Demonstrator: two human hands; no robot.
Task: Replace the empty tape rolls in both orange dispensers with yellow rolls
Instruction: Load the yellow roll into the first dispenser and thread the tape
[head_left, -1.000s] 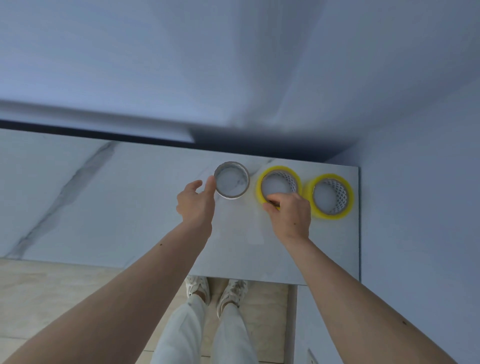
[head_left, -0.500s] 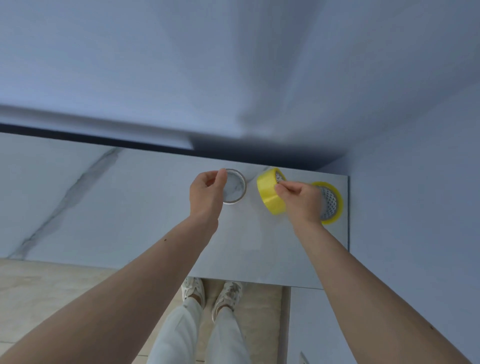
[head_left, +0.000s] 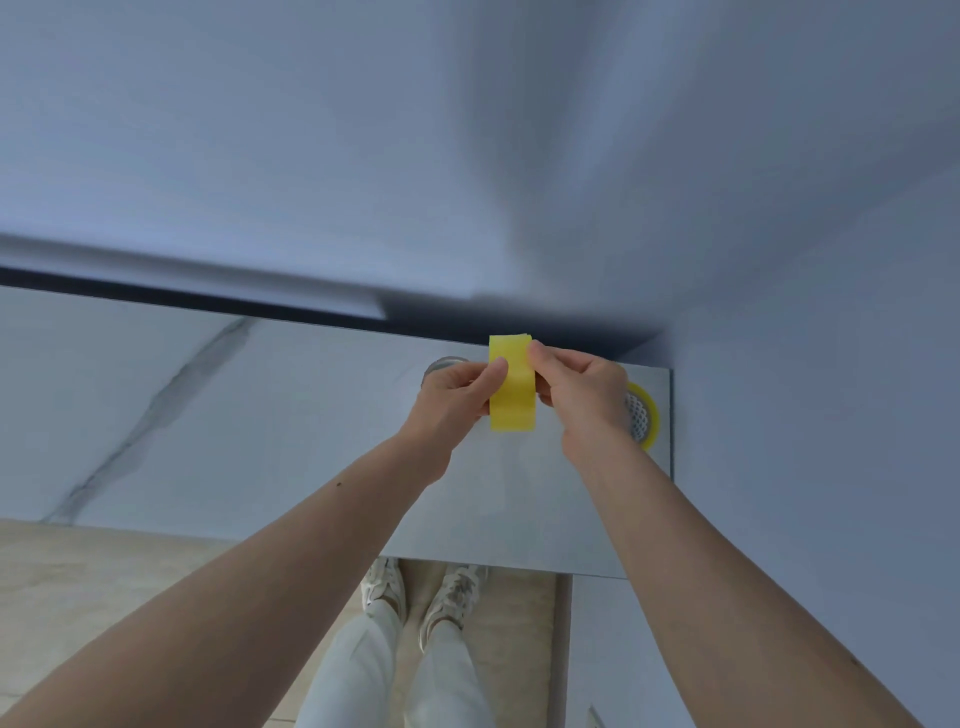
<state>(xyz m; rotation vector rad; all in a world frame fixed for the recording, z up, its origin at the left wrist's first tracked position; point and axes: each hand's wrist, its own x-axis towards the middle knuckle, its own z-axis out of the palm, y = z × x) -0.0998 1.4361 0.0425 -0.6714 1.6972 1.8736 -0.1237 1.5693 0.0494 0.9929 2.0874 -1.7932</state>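
A yellow tape roll is held on edge above the marble counter, its outer band facing me. My left hand grips its left side with the thumb on the band. My right hand pinches its upper right edge. A second yellow roll lies flat at the counter's right end, partly hidden by my right hand. The empty grey roll core lies flat behind my left hand, mostly hidden. No orange dispenser is in view.
A wall stands directly right of the counter's end. A dark gap runs along the counter's back edge under a pale overhang. The counter's front edge is near my feet, on a beige floor.
My right hand lifted the yellow roll off the counter and turned it on edge. My left hand left the grey core and took hold of the roll's left side.
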